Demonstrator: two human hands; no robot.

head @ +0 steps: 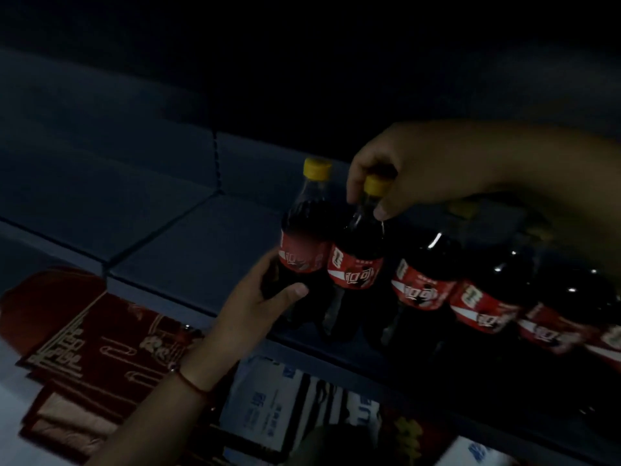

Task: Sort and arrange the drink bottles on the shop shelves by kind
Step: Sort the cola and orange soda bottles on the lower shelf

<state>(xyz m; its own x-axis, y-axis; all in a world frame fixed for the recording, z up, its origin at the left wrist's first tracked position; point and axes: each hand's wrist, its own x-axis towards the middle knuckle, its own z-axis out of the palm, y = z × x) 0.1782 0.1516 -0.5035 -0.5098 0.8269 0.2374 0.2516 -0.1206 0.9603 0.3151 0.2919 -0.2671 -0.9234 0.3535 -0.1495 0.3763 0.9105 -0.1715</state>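
Dark shelf [188, 237] carries a row of full cola bottles, likely heavy, stiff and slick. Left hand [265, 297] wraps the end bottle [304, 250] low; right hand [396, 176] pinches its neighbour [356, 264] by the cap [375, 185].

A dark grey shelf [188, 243], split by seams into panels, is seen in dim light. A row of dark cola bottles with red labels [420, 284] is stood along its front edge toward the right. The two leftmost bottles [304, 250] [356, 260] are shown touching, yellow-capped. The left part of the shelf is seen bare.
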